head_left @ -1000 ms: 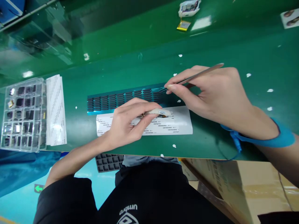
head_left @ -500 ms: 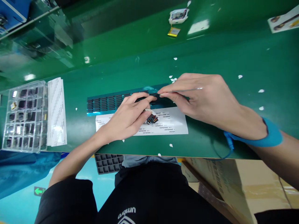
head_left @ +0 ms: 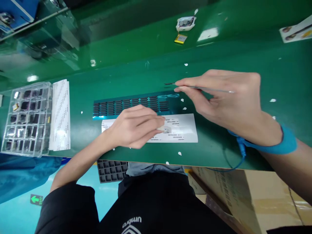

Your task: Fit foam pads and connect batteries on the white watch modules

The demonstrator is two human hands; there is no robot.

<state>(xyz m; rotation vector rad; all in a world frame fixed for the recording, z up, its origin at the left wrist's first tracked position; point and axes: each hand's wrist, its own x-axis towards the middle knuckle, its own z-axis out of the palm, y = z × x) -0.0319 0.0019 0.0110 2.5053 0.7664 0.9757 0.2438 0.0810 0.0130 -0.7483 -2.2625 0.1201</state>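
Observation:
My left hand [head_left: 138,126] is closed around a small white-cased electronic part [head_left: 163,129], mostly hidden by the fingers, just over a white printed backing sheet [head_left: 181,128]. Between the thumb and fingers of my right hand [head_left: 219,94] are thin metal tweezers [head_left: 207,89], their handle end lying back across the hand. At their tip, above the green tabletop, is a small dark strip [head_left: 168,84]. Behind my left hand lies a blue sheet [head_left: 174,105] with rows of black strips [head_left: 117,105]; its right end is bare of strips.
A clear compartment box [head_left: 25,118] of small parts and some white printed strips [head_left: 59,115] lie left. At the back sits an opened white device [head_left: 186,23] wired to a yellow battery [head_left: 180,39]. White scraps dot the table. A blue wrist strap [head_left: 284,143] trails a cord.
My right hand has lifted off the blue sheet, moving up and right with the tweezers. My left hand has drawn back toward me from the sheet, turning the white-cased part over.

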